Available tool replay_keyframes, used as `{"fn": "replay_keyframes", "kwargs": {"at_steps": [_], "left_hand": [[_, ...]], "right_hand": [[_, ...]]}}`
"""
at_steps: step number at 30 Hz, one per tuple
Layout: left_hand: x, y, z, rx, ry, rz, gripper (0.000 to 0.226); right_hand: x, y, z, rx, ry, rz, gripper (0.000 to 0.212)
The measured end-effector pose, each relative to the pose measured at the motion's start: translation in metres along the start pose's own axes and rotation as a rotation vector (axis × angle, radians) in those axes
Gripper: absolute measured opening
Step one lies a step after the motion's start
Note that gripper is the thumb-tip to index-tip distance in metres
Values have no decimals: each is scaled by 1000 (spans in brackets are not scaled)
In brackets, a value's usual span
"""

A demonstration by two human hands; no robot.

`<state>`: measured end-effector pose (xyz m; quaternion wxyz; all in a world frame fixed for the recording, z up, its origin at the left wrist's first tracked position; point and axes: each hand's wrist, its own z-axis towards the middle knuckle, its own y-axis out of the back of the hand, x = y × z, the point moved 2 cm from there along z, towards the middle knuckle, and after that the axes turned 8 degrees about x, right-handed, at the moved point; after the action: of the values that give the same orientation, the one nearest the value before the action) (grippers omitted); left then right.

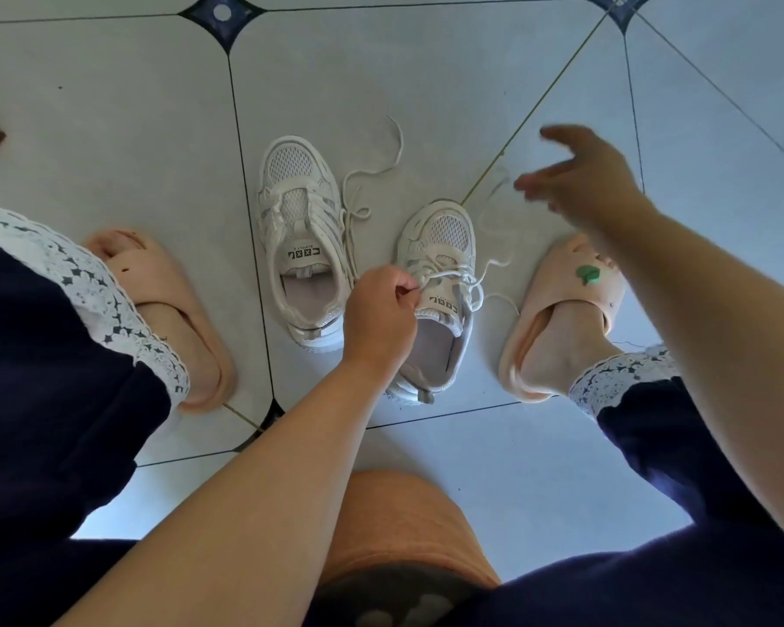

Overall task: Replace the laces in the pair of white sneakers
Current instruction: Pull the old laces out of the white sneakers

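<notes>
Two white sneakers stand side by side on the tiled floor, toes pointing away from me. The left sneaker (300, 237) has no lace through its eyelets; a loose white lace (366, 183) lies on the floor beside it. The right sneaker (440, 282) still carries a lace (453, 276) across its upper eyelets. My left hand (381, 316) pinches that lace at the tongue, fingers curled. My right hand (580, 174) is raised and blurred above the floor to the right, fingers spread. A faint blurred lace strand trails below it; whether the hand holds it is unclear.
My feet in pink slippers flank the shoes, the left slipper (164, 310) and the right slipper (566, 310) with a green mark. Dark trouser legs with white lace hems frame both sides. The floor (426, 83) is pale tile with dark joints and diamond insets.
</notes>
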<state>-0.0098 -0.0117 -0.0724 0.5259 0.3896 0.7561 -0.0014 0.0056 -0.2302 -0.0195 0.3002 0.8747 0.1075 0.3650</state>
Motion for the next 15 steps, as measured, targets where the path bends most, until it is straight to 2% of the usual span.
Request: {"fn": "replay_keyframes", "kwargs": {"at_steps": [3,6,10,15], "left_hand": [[0,-3,2,11,-11,26,14],[-5,-4,5,13,-22,9,14],[-7,-8,10,36,-38,133,18],[-7,-7,14,37,-50,212,20]], "right_hand": [[-12,-26,-12,150,-10,-268,21],[-23,-58,-30,322,60,-307,19],[-30,-78,-36,254,98,-352,14],[-21,-64,-28,128,145,-449,12]]}}
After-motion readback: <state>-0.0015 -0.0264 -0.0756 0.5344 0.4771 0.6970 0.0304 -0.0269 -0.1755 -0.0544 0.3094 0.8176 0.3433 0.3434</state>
